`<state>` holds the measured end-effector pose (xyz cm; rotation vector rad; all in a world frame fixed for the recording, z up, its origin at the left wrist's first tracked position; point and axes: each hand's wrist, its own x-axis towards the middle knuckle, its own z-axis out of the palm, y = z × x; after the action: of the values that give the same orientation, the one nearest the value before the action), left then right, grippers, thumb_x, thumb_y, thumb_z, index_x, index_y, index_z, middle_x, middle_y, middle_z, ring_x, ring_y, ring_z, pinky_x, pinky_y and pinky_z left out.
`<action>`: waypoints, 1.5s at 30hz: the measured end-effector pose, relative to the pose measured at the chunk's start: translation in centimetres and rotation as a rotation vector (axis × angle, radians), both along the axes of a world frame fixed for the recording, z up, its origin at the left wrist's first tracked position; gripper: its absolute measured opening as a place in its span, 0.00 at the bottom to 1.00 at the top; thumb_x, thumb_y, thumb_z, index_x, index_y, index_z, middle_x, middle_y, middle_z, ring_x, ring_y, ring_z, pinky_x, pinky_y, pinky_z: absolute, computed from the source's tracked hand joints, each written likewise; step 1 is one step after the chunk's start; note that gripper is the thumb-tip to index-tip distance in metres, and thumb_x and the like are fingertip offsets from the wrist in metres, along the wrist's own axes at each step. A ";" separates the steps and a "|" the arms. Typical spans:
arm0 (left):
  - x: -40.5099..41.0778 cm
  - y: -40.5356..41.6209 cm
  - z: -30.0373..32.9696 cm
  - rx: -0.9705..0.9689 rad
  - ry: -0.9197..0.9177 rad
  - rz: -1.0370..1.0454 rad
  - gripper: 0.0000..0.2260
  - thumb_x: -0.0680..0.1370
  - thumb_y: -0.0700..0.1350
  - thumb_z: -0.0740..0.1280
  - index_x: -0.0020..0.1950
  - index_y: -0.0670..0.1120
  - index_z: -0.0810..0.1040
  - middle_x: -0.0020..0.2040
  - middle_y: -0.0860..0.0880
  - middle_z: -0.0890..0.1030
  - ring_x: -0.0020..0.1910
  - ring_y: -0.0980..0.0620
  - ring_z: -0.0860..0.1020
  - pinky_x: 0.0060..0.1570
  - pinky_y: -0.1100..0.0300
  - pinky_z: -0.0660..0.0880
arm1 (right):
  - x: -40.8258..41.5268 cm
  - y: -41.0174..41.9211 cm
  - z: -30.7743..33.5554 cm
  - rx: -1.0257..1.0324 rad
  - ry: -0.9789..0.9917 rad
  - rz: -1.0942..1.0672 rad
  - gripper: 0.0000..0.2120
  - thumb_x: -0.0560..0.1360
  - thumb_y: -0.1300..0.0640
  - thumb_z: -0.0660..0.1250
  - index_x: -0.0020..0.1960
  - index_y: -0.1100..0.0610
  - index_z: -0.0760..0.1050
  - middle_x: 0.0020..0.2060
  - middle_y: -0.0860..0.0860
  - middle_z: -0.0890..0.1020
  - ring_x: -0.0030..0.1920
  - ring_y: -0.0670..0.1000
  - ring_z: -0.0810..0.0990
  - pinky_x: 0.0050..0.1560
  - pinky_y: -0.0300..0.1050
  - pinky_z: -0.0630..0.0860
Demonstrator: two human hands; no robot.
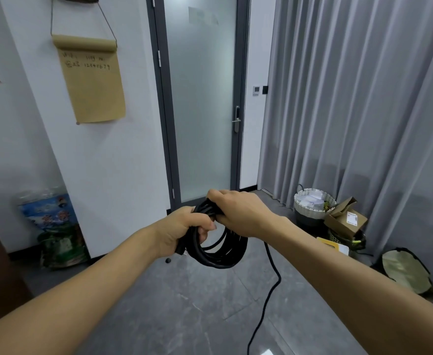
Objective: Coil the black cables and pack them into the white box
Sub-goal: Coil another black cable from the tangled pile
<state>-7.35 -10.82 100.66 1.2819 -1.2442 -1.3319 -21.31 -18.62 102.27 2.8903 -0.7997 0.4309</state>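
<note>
A black cable (218, 254) hangs in several loops in front of me, above the grey floor. My left hand (182, 230) grips the left side of the coil, fingers curled round the strands. My right hand (236, 211) grips the top of the coil just beside it, knuckles up. A loose tail of the same cable (269, 293) drops from under my right wrist, bends across the tiles and runs out at the bottom edge. No white box is in view.
A frosted glass door (202, 98) stands ahead, grey curtains (364, 111) to the right. By the curtains sit a woven basket (312, 203), a cardboard box (346, 219) and a flat bag (406, 270). Printed bags (56, 226) lean on the left wall.
</note>
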 end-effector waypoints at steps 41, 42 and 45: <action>6.6 -1.9 -1.6 0.013 0.091 0.898 0.16 0.73 0.52 0.72 0.34 0.45 0.70 0.30 0.49 0.71 0.29 0.53 0.71 0.33 0.61 0.70 | -6.8 -5.8 -4.0 0.636 -0.652 -0.271 0.14 0.78 0.55 0.64 0.36 0.61 0.76 0.26 0.49 0.69 0.26 0.45 0.63 0.26 0.34 0.59; 6.9 -1.9 -1.6 0.006 0.062 0.918 0.16 0.74 0.52 0.71 0.34 0.45 0.70 0.31 0.48 0.72 0.30 0.52 0.71 0.33 0.60 0.70 | -6.7 -5.8 -3.8 0.633 -0.645 -0.257 0.13 0.78 0.56 0.64 0.39 0.63 0.77 0.26 0.49 0.69 0.27 0.46 0.62 0.26 0.33 0.59; 6.9 -2.1 -1.8 -0.060 -0.163 0.999 0.16 0.75 0.54 0.69 0.37 0.43 0.73 0.34 0.47 0.77 0.35 0.48 0.77 0.40 0.56 0.76 | -5.7 -5.4 -3.2 0.566 -0.540 -0.241 0.11 0.78 0.56 0.64 0.41 0.62 0.78 0.26 0.49 0.68 0.27 0.46 0.62 0.26 0.33 0.58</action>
<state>-0.48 -12.89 98.87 1.6574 -0.5547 -0.4684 -27.04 -24.02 99.07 3.1275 -1.5508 1.1482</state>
